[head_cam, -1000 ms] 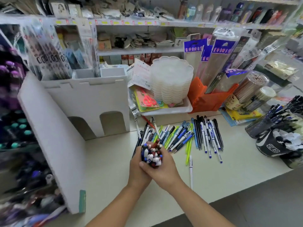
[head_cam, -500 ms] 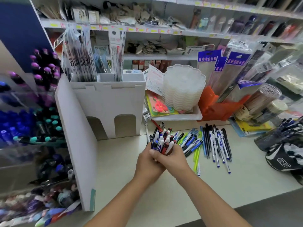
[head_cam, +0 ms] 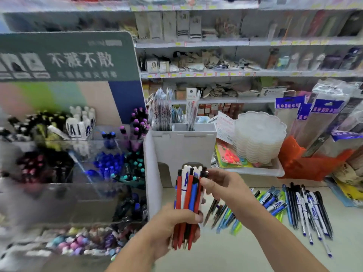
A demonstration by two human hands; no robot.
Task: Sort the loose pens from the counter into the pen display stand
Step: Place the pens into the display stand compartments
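My left hand grips the lower half of an upright bundle of pens, red, blue and white, with their clicker ends up. My right hand pinches the top of the bundle from the right. The clear tiered pen display stand fills the left side, blurred, its compartments holding purple, blue, teal and black pens. Loose pens lie spread on the counter to the right of my hands.
A white cardboard holder with packaged pens stands just behind the bundle. Right of it are a white tray with stacked clear palettes and an orange holder. Stocked shelves run along the back.
The view has swung left and up, bringing the display stand into sight. The bundle has been raised and turned upright. My right hand has shifted from wrapping the bundle to pinching its top.
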